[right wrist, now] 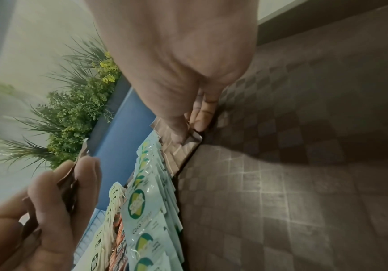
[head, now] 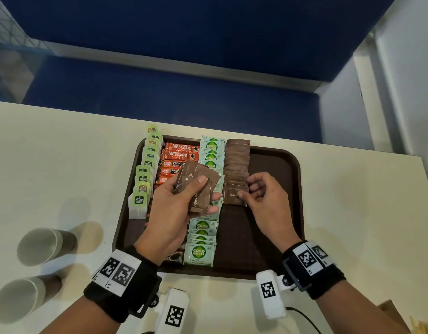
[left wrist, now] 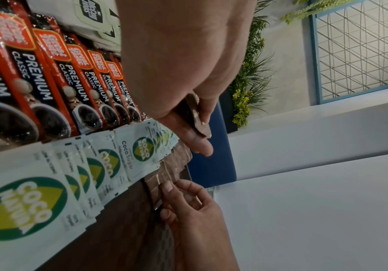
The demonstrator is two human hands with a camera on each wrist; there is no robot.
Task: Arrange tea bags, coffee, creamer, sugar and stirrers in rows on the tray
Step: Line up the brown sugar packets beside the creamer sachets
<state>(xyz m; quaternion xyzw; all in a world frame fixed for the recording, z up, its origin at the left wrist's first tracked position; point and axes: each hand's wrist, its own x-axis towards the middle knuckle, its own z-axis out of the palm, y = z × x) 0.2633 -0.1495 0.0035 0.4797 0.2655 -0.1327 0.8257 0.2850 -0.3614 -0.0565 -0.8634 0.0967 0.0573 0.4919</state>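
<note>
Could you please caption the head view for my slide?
Left hand holds spare brown sugar sachets while right hand lays one on the tray.

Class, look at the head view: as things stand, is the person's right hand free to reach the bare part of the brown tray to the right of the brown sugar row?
Probably yes. The right hand pinches one brown sugar packet beside that bare brown tray area, and nothing lies between.

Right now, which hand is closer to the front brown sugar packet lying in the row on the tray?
Right. The right hand pinches that brown sugar packet at its near edge. The left hand is off to its left, holding a stack of brown packets above the coco sugar row.
</note>
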